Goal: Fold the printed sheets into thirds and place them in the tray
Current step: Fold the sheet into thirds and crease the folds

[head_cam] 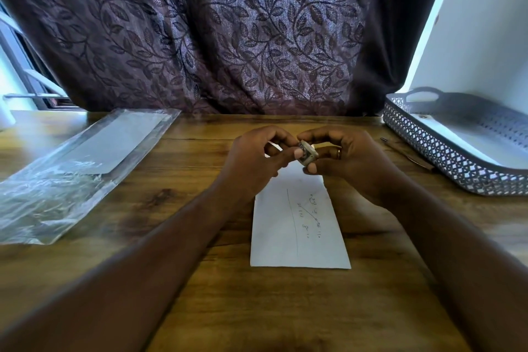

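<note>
Wooden surface, seen from the head view. Item: one folded sheet, white, a long narrow strip lying flat at the centre of the surface, a thin ruled line and a few handwritten marks on its upper face; its far end runs under the hands. Item: small object, pale and roundish, kind not discernible, held just above the far end of the sheet. Left hand: fingers curled, thumb tip pressed on the near side of the object, pinching it. Right hand: fingers arched over the object and thumb beneath it, pinching it from the other side; a ring on one finger. Item: tray, grey lattice walls with a loop handle at the far end, pale floor, at the right edge of the surface, well apart from the sheet; no folded sheet visible in the part in view. Item: thin dark stick, lying just beside the tray's near wall. Item: clear plastic sleeve, crumpled at its near end, a pale sheet inside, at the left of the surface. Backdrop: dark leaf-patterned curtain.
</note>
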The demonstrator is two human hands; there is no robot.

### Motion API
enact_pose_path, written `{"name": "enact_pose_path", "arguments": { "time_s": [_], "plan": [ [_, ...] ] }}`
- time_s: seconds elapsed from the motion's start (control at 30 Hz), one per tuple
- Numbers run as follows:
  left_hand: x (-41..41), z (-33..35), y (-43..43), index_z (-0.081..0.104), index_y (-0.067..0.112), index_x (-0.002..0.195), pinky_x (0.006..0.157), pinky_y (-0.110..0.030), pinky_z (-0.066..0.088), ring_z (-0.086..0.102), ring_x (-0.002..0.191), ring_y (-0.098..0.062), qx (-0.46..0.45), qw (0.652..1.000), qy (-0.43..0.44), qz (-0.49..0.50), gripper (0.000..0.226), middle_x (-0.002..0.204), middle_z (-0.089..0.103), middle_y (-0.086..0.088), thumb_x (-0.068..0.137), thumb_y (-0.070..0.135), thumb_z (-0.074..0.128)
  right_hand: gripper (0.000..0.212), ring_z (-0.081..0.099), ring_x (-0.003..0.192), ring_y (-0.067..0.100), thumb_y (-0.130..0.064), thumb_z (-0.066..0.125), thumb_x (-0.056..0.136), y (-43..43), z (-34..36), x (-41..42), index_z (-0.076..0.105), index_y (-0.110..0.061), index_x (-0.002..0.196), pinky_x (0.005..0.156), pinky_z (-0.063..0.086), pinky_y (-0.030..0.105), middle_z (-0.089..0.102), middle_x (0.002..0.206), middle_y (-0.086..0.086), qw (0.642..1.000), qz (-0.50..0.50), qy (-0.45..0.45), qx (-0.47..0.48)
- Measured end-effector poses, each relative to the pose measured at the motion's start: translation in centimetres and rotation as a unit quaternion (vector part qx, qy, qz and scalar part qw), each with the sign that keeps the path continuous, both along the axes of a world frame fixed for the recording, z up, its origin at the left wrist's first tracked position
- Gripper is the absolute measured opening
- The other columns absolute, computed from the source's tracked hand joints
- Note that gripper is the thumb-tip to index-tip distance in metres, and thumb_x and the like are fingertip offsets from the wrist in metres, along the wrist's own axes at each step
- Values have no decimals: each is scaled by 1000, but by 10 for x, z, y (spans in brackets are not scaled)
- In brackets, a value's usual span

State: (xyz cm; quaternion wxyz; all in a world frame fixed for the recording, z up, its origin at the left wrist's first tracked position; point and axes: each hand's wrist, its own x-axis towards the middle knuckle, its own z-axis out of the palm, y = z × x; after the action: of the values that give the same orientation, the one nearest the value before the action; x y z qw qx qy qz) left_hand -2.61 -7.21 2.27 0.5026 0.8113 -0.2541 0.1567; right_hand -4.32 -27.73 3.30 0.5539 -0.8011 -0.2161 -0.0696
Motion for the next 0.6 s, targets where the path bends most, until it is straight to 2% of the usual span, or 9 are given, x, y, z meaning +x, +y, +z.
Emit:
{"name": "enact_pose_path", "arguments": {
  "time_s": [0.23, 0.37, 0.47, 0.6],
  "plan": [
    [0, -4, 1, 73, 15, 99, 60, -9, 48, 65, 73, -6, 83, 988, -131, 14, 11, 92, 69, 9, 90, 21, 73, 41, 73, 93, 18, -4, 85, 73, 2, -1, -1, 72, -14, 110, 75, 62, 31, 75, 102, -1, 1000, -21, -10, 6],
    [0, -4, 1, 70, 13, 95, 62, -12, 48, 62, 73, -6, 131, 966, -219, 26, 5, 90, 68, 5, 92, 17, 70, 44, 73, 95, 15, -3, 85, 72, 1, -1, 0, 72, -17, 112, 78, 61, 26, 75, 103, -4, 999, -30, -12, 1],
    [-2, -4, 0, 67, 13, 94, 59, -14, 50, 65, 74, -9, 97, 978, -184, 20, 3, 88, 67, 5, 94, 15, 67, 48, 73, 97, 15, -1, 84, 72, -1, -2, 2, 70, -19, 114, 84, 60, 29, 76, 105, 0, 999, -28, -5, 19],
    [-2, -2, 0, 65, 11, 94, 54, -18, 53, 68, 69, -9, 23, 998, -47, 27, 7, 81, 70, 2, 96, 17, 64, 47, 73, 100, 18, 4, 81, 74, -6, -1, 3, 70, -16, 115, 87, 59, 30, 75, 107, 4, 999, -14, 6, 31]
  ]
}}
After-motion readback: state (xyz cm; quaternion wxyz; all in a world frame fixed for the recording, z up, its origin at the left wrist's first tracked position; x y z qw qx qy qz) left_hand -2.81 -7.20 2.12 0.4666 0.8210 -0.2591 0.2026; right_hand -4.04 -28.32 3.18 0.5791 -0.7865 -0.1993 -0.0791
